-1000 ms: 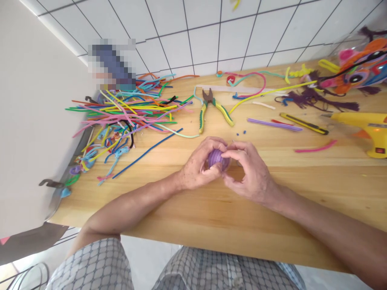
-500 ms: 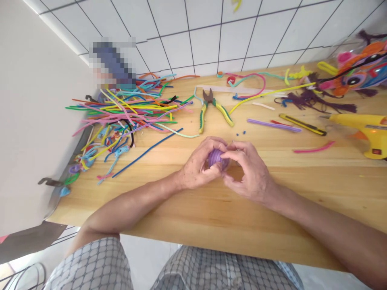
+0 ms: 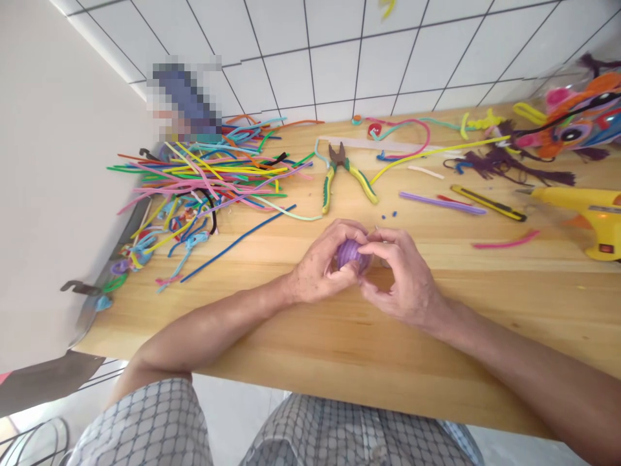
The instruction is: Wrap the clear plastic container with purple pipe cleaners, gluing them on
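Observation:
A small purple coil of wound pipe cleaner (image 3: 350, 254) sits between my hands, above the wooden table near its middle. My left hand (image 3: 323, 262) wraps round its left side, thumb below and fingers above. From the right, my right hand (image 3: 402, 272) curves its fingers onto the coil, with the forefinger on its upper right face and the thumb at its lower edge. The far side of the coil is hidden by my fingers. Beyond my hands lie combination pliers (image 3: 338, 155) with yellow-green handles, jaws pointing to the wall.
Many coloured pipe cleaners (image 3: 218, 175) are heaped at the left. A blue pipe cleaner (image 3: 237, 244) lies closer. To the right are purple pipe cleaners (image 3: 441, 203), a yellow utility knife (image 3: 488, 202), a pink piece (image 3: 506, 241) and a yellow glue gun (image 3: 582, 210). A tiled wall (image 3: 334, 65) stands behind.
The whole view has shifted very slightly. My hands keep nearly the same grip on the purple coil, and the things on the table have not moved.

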